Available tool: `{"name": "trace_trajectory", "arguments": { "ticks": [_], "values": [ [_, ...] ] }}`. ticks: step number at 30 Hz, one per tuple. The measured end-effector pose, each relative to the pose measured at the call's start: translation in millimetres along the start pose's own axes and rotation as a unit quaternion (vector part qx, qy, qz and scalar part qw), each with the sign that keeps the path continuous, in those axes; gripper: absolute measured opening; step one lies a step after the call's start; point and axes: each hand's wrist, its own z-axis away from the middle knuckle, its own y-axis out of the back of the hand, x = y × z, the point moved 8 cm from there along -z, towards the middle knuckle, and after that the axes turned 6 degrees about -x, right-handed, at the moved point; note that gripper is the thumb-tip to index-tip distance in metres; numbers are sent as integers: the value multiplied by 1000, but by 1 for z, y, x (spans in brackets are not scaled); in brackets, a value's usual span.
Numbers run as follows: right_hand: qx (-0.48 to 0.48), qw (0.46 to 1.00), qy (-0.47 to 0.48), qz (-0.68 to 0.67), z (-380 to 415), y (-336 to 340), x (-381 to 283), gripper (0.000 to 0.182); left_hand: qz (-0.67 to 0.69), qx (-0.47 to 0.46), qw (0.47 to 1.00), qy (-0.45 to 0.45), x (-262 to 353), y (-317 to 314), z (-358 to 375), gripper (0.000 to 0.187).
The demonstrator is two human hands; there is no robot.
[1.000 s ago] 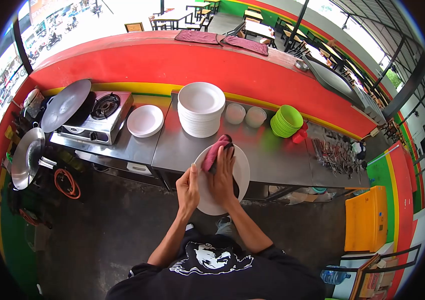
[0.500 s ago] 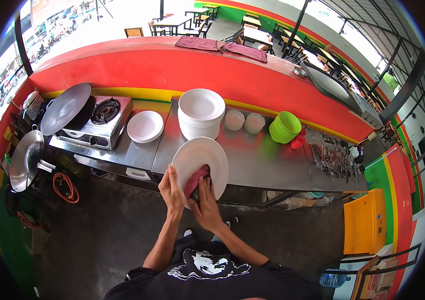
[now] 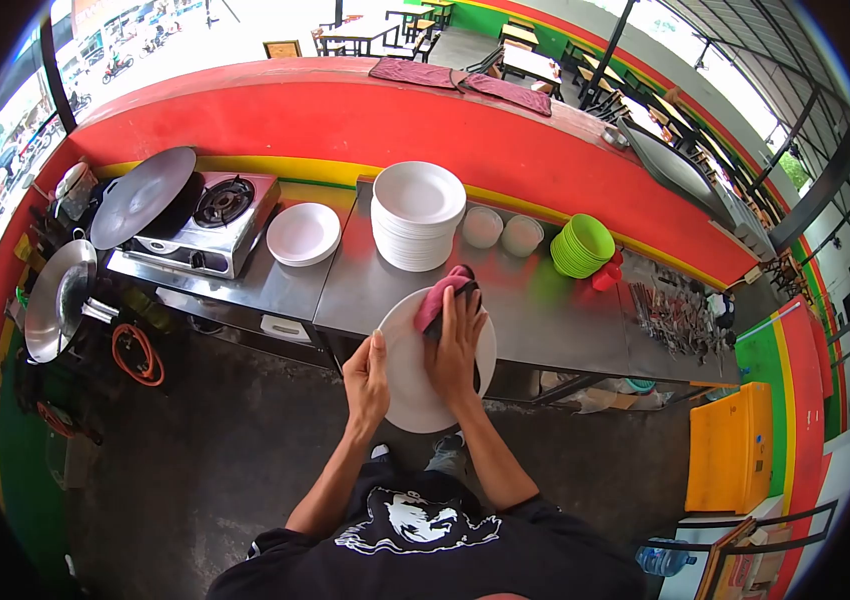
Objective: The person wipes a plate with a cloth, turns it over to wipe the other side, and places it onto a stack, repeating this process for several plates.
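A white plate [image 3: 407,385] is held in front of my body, its face toward me. My left hand [image 3: 367,385] grips the plate's left edge, thumb on the face and the other fingers hidden behind it. My right hand [image 3: 455,350] presses a dark red and black cloth [image 3: 437,303] against the upper right part of the plate, near the rim. Beyond the plate, a tall stack of white plates [image 3: 417,225] stands on the steel counter [image 3: 355,290]. A shorter stack of white plates [image 3: 304,235] sits to its left.
Right of the tall stack are two small stacks of clear bowls [image 3: 522,236], green bowls [image 3: 582,246], a red item [image 3: 607,276] and piled cutlery [image 3: 680,315]. A gas stove [image 3: 215,225] and woks [image 3: 63,300] are at left. An orange bin [image 3: 730,450] stands at right.
My right hand and the cloth have moved from the middle of the plate up to its upper right rim. The plate has come lower and tilted, and the camera view has shifted slightly.
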Motion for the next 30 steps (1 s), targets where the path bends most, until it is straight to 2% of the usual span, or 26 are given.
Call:
{"name": "trace_trajectory", "arguments": {
  "ticks": [4,7,8,11,14,15,17,19,20,21,22,23,24,25,27,28,29,30],
  "values": [
    [27,997,-42,-54,0,18,25,74,-6,23,999,-21,7,14,-4,42],
    [27,974,-91,-206,5,20,50,73,15,39,998,-41,10,25,-11,41],
    [79,984,-49,-149,9,22,55,65,26,40,998,-52,15,27,-12,41],
    [-2,928,-165,-333,26,18,63,50,55,77,994,-55,12,35,-18,41],
    [-14,875,-166,-454,48,0,95,40,136,123,983,1,-5,50,-27,43],
    [24,864,-184,-469,52,6,102,39,169,142,975,24,-10,56,-29,44],
    [100,834,-219,-496,62,19,115,38,226,71,968,78,-28,65,-37,44],
    [119,766,-238,-585,76,11,138,39,250,33,957,144,-35,60,-38,44],
    [143,725,-214,-639,79,9,143,39,248,-15,951,184,-33,50,-36,45],
    [153,722,-177,-651,75,15,135,42,225,-65,952,197,-35,41,-33,45],
    [163,755,-109,-625,66,26,124,46,201,-114,950,209,-40,32,-28,45],
    [181,819,-16,-544,58,42,109,50,176,-162,946,220,-42,22,-24,45],
    [220,884,72,-407,50,63,83,54,147,-216,939,223,-34,7,-16,46],
    [172,689,54,-702,37,42,85,66,187,-231,926,232,-32,-2,-12,48],
    [213,624,93,-746,26,61,71,51,266,-258,895,248,-27,-14,-5,51],
    [232,590,115,-764,19,73,60,50,261,-300,892,213,-16,-15,-4,57],
    [251,655,60,-710,28,66,75,43,305,-291,877,228,-23,-14,-4,69],
    [262,712,1,-651,31,67,79,38,285,-282,897,186,-19,-11,-9,73]
  ]
}}
